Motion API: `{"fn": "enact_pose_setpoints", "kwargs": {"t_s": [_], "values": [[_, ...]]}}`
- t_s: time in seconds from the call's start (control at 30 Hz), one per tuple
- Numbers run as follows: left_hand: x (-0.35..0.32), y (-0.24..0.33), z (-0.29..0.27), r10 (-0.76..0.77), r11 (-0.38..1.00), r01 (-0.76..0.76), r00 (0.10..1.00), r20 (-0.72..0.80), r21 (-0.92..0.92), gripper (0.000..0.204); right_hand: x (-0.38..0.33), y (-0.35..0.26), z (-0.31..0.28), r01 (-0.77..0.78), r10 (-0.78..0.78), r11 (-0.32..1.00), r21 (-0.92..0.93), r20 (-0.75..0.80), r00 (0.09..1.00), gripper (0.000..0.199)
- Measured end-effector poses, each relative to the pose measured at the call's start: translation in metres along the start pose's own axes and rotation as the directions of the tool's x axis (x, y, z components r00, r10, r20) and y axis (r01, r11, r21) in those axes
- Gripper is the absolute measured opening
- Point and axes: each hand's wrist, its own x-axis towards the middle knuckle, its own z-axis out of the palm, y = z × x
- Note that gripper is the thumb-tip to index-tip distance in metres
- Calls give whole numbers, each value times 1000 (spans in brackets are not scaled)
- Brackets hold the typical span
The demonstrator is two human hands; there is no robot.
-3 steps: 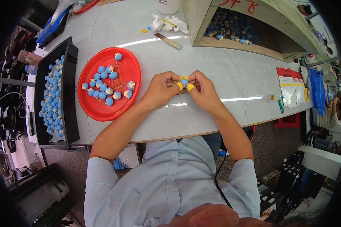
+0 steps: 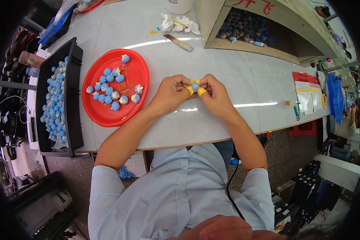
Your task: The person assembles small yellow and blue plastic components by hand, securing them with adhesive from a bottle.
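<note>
Above the middle of the grey table, a small blue ball (image 2: 195, 86) is pinched between my two hands. My left hand (image 2: 173, 93) grips it from the left with thumb and fingers, and my right hand (image 2: 213, 93) grips it from the right. Yellow wraps cover the thumb tips and some fingertips of both hands. Much of the ball is hidden by the fingers. Left of my left hand, a round red tray (image 2: 104, 64) holds several similar blue balls with cream-coloured bits on them.
A black bin (image 2: 77, 92) of blue balls stands at the far left. Behind my hands lie a flat wooden strip (image 2: 178, 42) and crumpled white tissue (image 2: 181, 25). An open-fronted box (image 2: 207, 28) with more balls stands at the back right. A small bottle (image 2: 287, 103) sits near the right edge.
</note>
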Motion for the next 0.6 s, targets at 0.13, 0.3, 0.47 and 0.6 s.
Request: {"fn": "enact_pose_setpoints", "kwargs": {"t_s": [0.13,0.3,0.47,0.6], "values": [[0,0,1,11,1000,-11,1000,-8,-5,13,0,1,0,-7,7,1000,0,6,1000,8],[0,-1,1,21,1000,-21,1000,-9,-7,14,0,-1,-1,-24,24,1000,-20,26,999,10],[0,-2,0,33,999,-33,999,-14,1,15,-1,-1,-1,-14,15,1000,-26,21,1000,11],[0,-2,-1,26,999,-26,1000,1,28,14,-1,0,2,34,-35,998,-58,-14,999,9]]}}
